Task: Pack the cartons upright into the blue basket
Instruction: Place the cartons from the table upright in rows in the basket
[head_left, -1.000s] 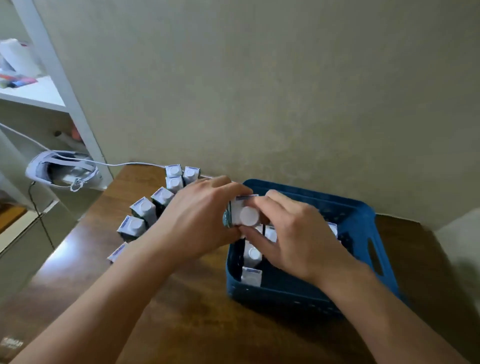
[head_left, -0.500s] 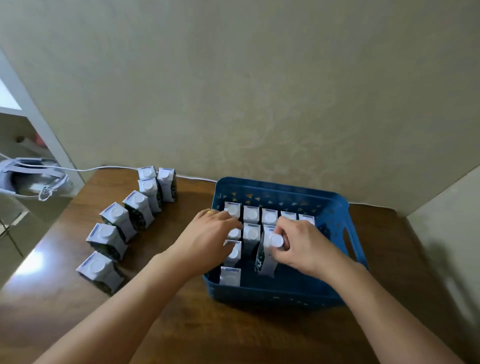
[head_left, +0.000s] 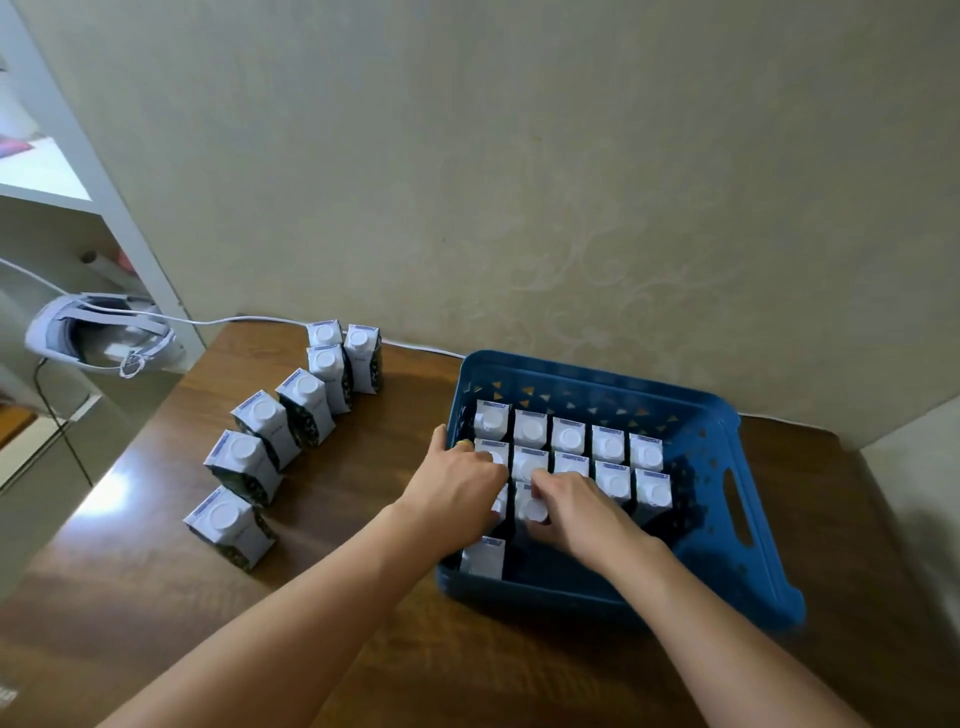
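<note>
Head view: wooden table (head_left: 156, 613) bears blue basket (head_left: 727, 566) at right, holding upright cartons in rows. Seven loose cartons (head_left: 306, 405) stand left of it. Left hand (head_left: 457, 488), fingers curled, rests on left-column cartons. Right hand (head_left: 576, 512) grips one carton (head_left: 532, 506), third row.

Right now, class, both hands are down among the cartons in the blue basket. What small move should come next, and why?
Probably let go of the carton that the right hand holds by its cap: it already stands upright in the blue basket, in the third row. The left hand, resting on neighbouring cartons, could then reach for one of the seven cartons on the table.
</note>
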